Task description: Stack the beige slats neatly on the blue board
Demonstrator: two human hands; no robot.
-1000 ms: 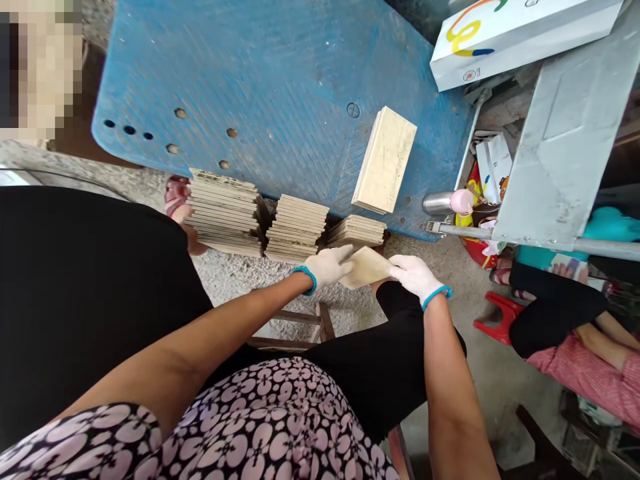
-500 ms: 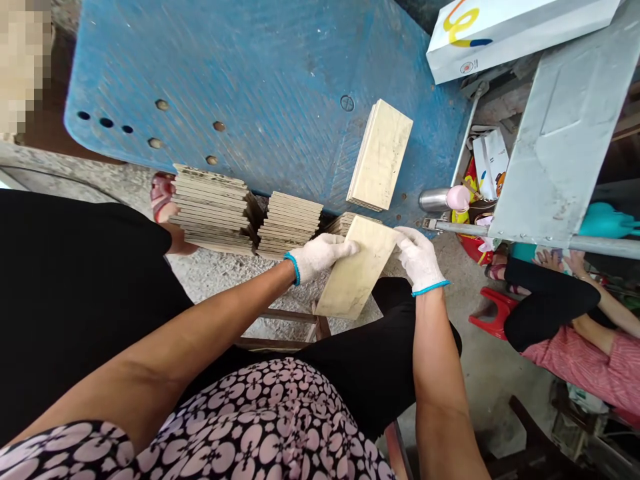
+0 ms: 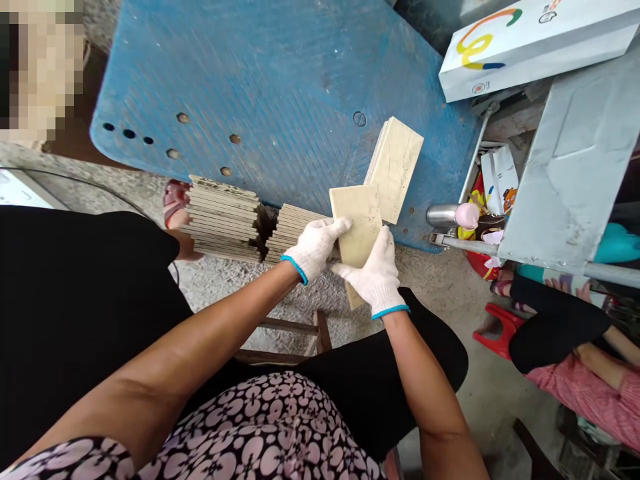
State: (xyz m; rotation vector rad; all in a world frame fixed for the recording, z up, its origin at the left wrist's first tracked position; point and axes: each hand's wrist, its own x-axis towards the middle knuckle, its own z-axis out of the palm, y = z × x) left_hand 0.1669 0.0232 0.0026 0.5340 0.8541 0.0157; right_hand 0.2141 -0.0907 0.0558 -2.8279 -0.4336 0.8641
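My left hand (image 3: 315, 248) pinches the left edge of the thin board (image 3: 357, 208) at the near side of the blue table (image 3: 240, 80), my right hand (image 3: 374, 275) gripping across its near part, and I judge it light, stiff, best held by its long edges.

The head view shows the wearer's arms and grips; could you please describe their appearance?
The left grip and right grip each wear a white glove with a blue cuff edge. Both forearms are bare, and a short black sleeve with pink flowers shows at lower left.
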